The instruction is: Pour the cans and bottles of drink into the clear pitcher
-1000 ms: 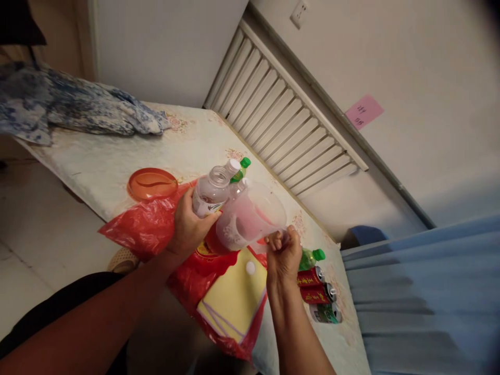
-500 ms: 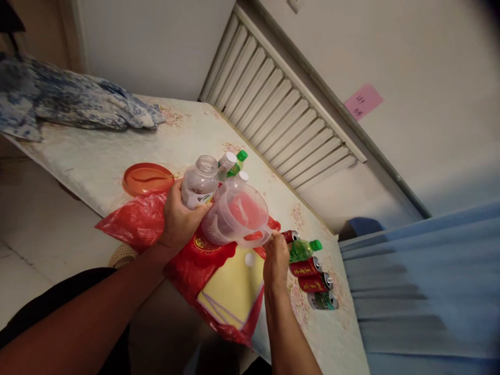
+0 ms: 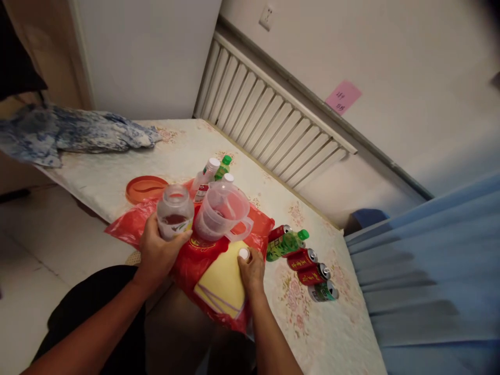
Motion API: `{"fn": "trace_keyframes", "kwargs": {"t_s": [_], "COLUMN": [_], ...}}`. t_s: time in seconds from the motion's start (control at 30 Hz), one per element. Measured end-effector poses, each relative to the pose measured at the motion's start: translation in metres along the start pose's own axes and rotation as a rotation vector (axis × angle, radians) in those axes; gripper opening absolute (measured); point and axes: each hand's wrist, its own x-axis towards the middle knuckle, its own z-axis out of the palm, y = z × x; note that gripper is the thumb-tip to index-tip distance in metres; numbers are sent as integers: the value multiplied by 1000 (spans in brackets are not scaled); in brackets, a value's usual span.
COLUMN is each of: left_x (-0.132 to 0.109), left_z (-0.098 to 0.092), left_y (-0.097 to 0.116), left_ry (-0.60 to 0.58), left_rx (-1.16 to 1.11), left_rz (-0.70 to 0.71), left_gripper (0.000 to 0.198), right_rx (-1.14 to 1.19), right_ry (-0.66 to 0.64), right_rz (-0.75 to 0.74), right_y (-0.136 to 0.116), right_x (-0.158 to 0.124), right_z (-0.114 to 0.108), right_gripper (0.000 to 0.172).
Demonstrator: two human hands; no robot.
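A floral-covered table (image 3: 96,174) stands against a wall with a pale radiator (image 3: 265,107). Over its near edge, the left hand (image 3: 158,252) curls round a clear, uncapped jar (image 3: 175,211), thumb to one side and fingers to the other; whether the jar's base touches anything is hidden. The right hand (image 3: 253,268) is nearly closed, thumb and fingers pinching a small white cap (image 3: 244,253) over a folded yellow cloth (image 3: 221,276). Between and beyond the hands stands a translucent jug (image 3: 219,216), handle toward the right hand. Red plastic (image 3: 128,224) spreads beneath the cloth and jug. Past the jug are two white-capped bottles and a green-capped one; an orange-red lid (image 3: 145,189) lies left of them. Drink cans (image 3: 313,274) and a green bottle (image 3: 286,245) lie to the right, near a blue curtain (image 3: 422,271).
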Motion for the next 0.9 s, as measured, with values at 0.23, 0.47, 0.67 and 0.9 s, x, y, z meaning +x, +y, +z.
{"fn": "trace_keyframes", "kwargs": {"t_s": [0.23,0.47,0.67,0.9], "left_x": [-70,-124,-157,-174], "left_z": [-2,24,37,43], "left_y": [6,-1,15,12], "left_ry": [-286,-469,-551,-673], "left_rx": [17,-72,-43,9], "left_rz": [14,110,192,252], "left_gripper": [69,69,64,64], "right_rx": [181,474,147,128], "right_ry": [74,-20,-42,3], "right_rz": [59,-63,-262,-405], "right_y": [6,-27,-60,-58], "right_x": [-11,-47,-74,-90], "right_z": [-15,-89,-167,-201], "right_gripper": [24,42,47,38]}}
